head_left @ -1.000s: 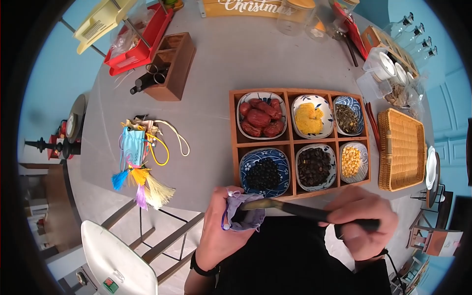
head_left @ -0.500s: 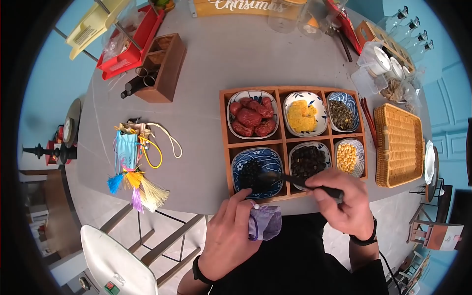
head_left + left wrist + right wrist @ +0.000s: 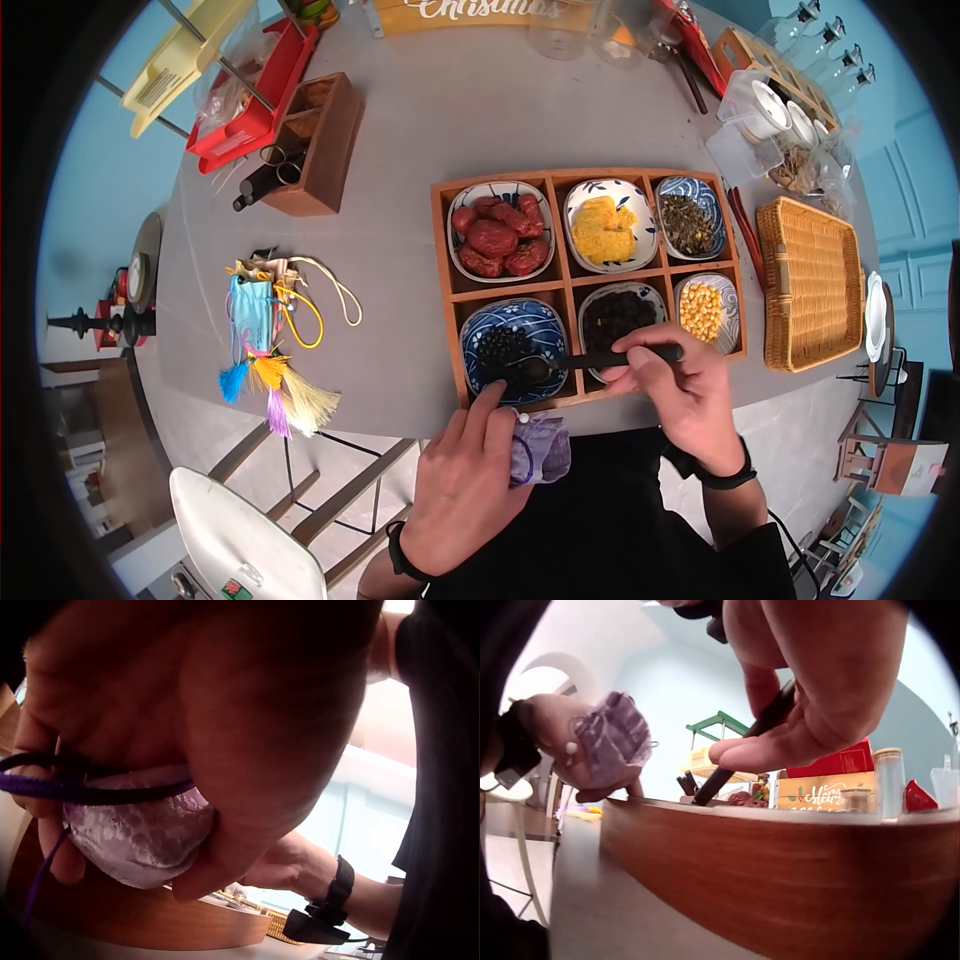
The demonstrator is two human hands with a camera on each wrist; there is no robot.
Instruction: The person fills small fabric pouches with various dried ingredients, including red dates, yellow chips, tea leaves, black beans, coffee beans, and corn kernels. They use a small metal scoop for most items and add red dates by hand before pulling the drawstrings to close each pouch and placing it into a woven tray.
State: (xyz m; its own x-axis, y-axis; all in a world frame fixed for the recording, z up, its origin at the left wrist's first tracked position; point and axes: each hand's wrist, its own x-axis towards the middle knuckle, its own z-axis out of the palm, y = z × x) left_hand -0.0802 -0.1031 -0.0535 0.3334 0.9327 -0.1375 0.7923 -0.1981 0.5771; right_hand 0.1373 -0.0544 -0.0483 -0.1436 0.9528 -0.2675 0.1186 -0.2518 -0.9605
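My left hand (image 3: 455,495) grips a small purple drawstring pouch (image 3: 542,452) below the divided wooden box (image 3: 443,240). One of its fingers reaches to the near edge of a blue patterned bowl (image 3: 550,325) of black beans (image 3: 500,345). In the left wrist view the pouch (image 3: 142,836) bulges between thumb and fingers, a purple cord across it. The right hand (image 3: 690,400) pinches a black-handled spoon (image 3: 595,361), whose tip is down among the beans. Seen from the right wrist, the spoon handle (image 3: 761,731) slants down behind the box wall.
Other bowls in the box hold red dates (image 3: 492,238), yellow powder (image 3: 603,240), dried herbs (image 3: 686,222), dark dried pieces (image 3: 610,315) and corn kernels (image 3: 700,310). Tasselled pouches (image 3: 255,315) lie left; a wicker basket (image 3: 810,285) stands right. A wooden holder (image 3: 325,150) is behind.
The spoon has gone from the pouch's mouth down into the bowl of black beans. My left hand has turned the pouch aside and set a finger at the bowl's edge.
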